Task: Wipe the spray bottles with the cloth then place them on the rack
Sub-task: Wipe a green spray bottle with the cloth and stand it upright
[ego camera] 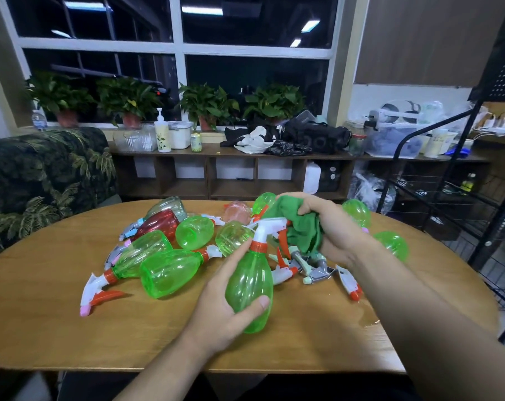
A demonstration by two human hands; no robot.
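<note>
My left hand grips a clear green spray bottle with a white head and orange collar, holding it upright over the wooden table. My right hand clutches a bunched green cloth against the bottle's spray head. Several more spray bottles, mostly green, one red and one pink, lie in a heap on the table behind. The black wire rack stands to the right of the table.
A small wet patch shines on the table near my right forearm. A leaf-patterned sofa sits at the left. A low shelf with plants, containers and clothes runs under the window behind the table.
</note>
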